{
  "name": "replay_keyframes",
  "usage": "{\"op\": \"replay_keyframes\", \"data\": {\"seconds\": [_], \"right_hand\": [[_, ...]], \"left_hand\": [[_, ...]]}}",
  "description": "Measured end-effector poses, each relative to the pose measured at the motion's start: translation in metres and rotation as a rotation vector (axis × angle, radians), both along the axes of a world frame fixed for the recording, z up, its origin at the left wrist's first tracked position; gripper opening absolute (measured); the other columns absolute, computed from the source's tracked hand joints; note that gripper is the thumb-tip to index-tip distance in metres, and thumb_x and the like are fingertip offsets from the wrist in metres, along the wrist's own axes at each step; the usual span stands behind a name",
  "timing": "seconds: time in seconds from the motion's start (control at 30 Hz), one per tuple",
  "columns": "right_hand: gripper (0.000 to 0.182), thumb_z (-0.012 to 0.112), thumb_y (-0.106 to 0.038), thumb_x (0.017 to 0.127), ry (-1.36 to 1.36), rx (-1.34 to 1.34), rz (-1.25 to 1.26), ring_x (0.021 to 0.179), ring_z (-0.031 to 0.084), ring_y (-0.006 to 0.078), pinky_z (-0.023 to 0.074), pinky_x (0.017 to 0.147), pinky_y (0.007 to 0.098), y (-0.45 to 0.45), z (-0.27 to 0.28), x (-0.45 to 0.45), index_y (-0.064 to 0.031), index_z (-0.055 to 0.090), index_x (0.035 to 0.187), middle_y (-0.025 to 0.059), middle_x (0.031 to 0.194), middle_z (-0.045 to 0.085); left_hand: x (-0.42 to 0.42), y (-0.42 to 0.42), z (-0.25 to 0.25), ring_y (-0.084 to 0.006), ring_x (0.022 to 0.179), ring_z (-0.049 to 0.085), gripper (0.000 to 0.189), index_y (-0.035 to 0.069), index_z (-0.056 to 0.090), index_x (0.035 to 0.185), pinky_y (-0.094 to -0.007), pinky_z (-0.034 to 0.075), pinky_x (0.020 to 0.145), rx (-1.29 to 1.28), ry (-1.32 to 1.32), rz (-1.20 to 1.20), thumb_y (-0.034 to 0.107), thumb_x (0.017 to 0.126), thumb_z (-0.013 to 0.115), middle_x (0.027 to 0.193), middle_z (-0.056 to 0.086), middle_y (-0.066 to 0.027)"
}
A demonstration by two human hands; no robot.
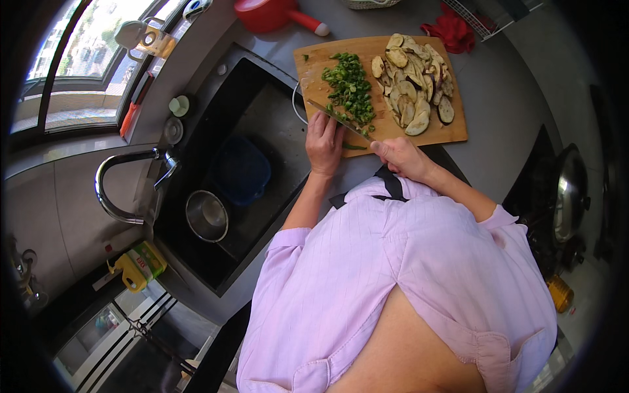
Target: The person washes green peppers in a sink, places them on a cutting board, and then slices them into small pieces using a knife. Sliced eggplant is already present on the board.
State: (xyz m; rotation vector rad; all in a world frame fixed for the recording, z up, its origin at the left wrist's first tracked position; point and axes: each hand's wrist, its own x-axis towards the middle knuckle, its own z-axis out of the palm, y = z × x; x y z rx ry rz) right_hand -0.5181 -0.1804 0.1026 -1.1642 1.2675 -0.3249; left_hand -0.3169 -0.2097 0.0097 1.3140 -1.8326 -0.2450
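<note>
My right hand (400, 156) grips the handle of a kitchen knife (346, 124), its blade slanting to the upper left across a wooden cutting board (388, 49). Close against the blade, the bent fingers of my left hand (324, 142) press on green pepper at the board's near left corner; most of what they hold is hidden. A narrow piece of green pepper (354, 146) pokes out beside that hand. Beyond the blade lies a heap of chopped green pepper (349, 86). Sliced eggplant (413, 83) is spread over the board's right part.
Left of the board is a dark sink (290, 142) holding a blue plastic basin (241, 169) and a metal bowl (207, 216), with a chrome faucet (105, 182) over it. A red ladle (268, 14) and a red cloth (452, 32) lie behind. A lidded pan (570, 196) stands at right.
</note>
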Motion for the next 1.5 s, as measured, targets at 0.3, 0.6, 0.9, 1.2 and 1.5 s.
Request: {"op": "replay_keyframes", "data": {"seconds": [0.3, 0.6, 0.9, 1.2, 1.5], "right_hand": [[0.066, 0.044, -0.056, 0.091, 0.276, -0.186, 0.156, 0.055, 0.052, 0.0321, 0.0422, 0.057, 0.0402, -0.005, 0.002, 0.003, 0.0026, 0.049, 0.062, 0.0194, 0.056, 0.049], [0.066, 0.043, -0.054, 0.093, 0.271, -0.176, 0.163, 0.056, 0.051, 0.0355, 0.0426, 0.059, 0.0421, -0.012, -0.005, 0.004, 0.0051, 0.048, 0.064, 0.0238, 0.058, 0.047], [0.067, 0.040, -0.059, 0.092, 0.097, -0.038, 0.061, 0.048, 0.047, 0.0151, 0.0407, 0.048, 0.0313, -0.020, -0.024, 0.013, -0.0013, 0.048, 0.060, 0.0056, 0.051, 0.047], [0.065, 0.043, -0.063, 0.090, -0.133, 0.128, -0.082, 0.038, 0.042, 0.0105, 0.0344, 0.035, 0.0263, -0.036, -0.045, 0.019, -0.0035, 0.047, 0.063, 0.0013, 0.048, 0.043], [0.065, 0.043, -0.062, 0.090, 0.006, 0.089, -0.013, 0.038, 0.041, 0.0109, 0.0339, 0.036, 0.0274, -0.015, -0.013, 0.005, -0.0030, 0.049, 0.063, 0.0017, 0.049, 0.045]], "left_hand": [[-0.003, -0.002, -0.001, -0.0357, 0.104, 0.055, 0.026, 0.001, 0.065, 0.096, -0.0409, 0.047, 0.087, 0.030, -0.050, -0.014, 0.003, 0.070, 0.066, 0.104, 0.061, -0.0142], [-0.006, -0.006, 0.006, -0.0329, 0.105, 0.054, 0.024, 0.001, 0.066, 0.093, -0.0402, 0.047, 0.086, 0.013, -0.077, -0.018, 0.002, 0.068, 0.064, 0.105, 0.061, -0.0115], [-0.006, -0.007, 0.003, -0.0291, 0.099, 0.056, 0.020, 0.000, 0.066, 0.090, -0.0372, 0.049, 0.081, 0.018, -0.099, -0.002, 0.003, 0.071, 0.062, 0.102, 0.061, -0.0095], [-0.006, -0.006, 0.001, -0.0294, 0.095, 0.057, 0.015, 0.000, 0.064, 0.087, -0.0377, 0.048, 0.080, -0.008, -0.085, 0.007, 0.005, 0.073, 0.065, 0.095, 0.060, -0.0101], [-0.008, -0.007, 0.002, -0.0308, 0.095, 0.056, 0.014, -0.001, 0.063, 0.086, -0.0391, 0.048, 0.080, -0.020, -0.067, 0.010, 0.004, 0.073, 0.065, 0.093, 0.060, -0.0112]]}}
